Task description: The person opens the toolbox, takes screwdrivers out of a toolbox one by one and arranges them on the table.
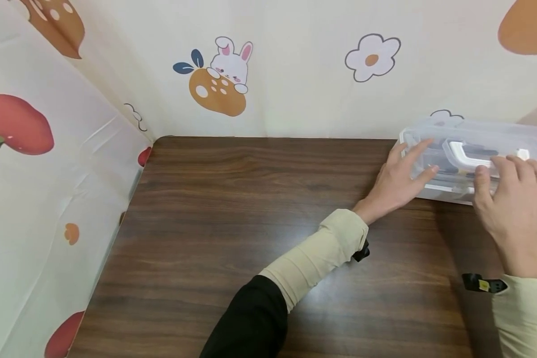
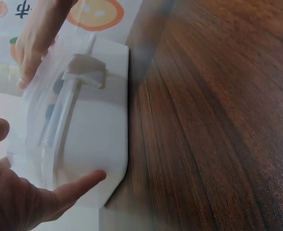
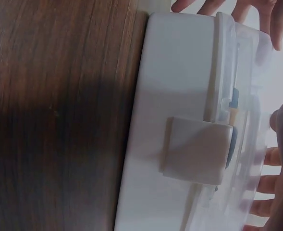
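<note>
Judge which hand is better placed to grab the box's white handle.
Right, probably: the right hand is beside the white handle, while the left hand is at the box's left end.

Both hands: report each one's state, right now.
Left hand: open, fingers spread at the box's end.
Right hand: fingers bent over the lid beside the handle; whether it holds anything cannot be told.

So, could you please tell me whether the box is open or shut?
Shut: the clear lid sits on the white base, with the front latch spanning both.
</note>
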`<state>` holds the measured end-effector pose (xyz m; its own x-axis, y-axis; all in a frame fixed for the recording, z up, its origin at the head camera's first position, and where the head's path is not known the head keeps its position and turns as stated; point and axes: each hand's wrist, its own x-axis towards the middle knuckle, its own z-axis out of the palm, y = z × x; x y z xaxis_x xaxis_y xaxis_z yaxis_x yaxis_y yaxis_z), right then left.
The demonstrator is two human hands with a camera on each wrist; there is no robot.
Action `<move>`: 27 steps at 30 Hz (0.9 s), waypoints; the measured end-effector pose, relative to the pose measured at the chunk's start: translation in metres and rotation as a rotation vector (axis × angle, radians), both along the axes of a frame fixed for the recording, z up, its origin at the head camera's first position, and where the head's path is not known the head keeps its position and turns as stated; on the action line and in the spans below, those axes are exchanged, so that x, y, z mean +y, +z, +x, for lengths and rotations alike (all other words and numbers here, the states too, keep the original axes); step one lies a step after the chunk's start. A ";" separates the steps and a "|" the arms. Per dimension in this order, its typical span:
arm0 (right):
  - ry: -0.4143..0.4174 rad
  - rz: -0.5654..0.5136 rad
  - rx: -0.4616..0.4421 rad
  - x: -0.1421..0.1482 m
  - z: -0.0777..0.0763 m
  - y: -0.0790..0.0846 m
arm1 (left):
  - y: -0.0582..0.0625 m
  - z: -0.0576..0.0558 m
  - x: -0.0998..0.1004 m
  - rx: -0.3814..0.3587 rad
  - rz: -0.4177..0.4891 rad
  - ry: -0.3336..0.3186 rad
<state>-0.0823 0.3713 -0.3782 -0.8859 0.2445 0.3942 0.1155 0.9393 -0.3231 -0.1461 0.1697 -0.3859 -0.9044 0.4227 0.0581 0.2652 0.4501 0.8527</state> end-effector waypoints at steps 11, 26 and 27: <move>0.060 0.038 0.110 -0.013 0.006 -0.003 | -0.004 0.003 -0.017 0.001 0.026 0.002; 0.175 0.092 0.265 -0.045 0.019 -0.006 | -0.007 0.018 -0.060 0.020 0.057 -0.012; 0.182 0.100 0.277 -0.047 0.020 -0.006 | -0.007 0.019 -0.064 0.028 0.057 -0.012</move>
